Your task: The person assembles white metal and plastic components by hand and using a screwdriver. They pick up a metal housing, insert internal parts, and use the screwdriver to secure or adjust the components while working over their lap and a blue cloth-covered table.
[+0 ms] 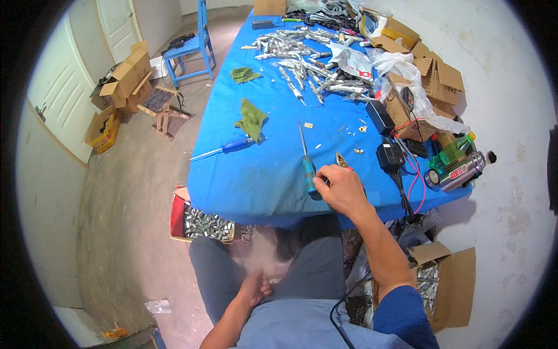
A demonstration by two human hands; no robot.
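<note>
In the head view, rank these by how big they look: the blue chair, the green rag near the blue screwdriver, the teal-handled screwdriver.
1. blue chair, though it stands farthest away
2. teal-handled screwdriver and green rag: too alike to rank

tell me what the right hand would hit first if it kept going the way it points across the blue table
Probably the teal-handled screwdriver: the right hand points up-left and its fingertips are already at the handle. Beyond that lies bare blue table. Depth is unclear.

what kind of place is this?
Probably a makeshift home workshop in a bare room: a blue-covered table strewn with a pile of small metal parts, screwdrivers and pliers, and cardboard boxes on the concrete floor.
</note>
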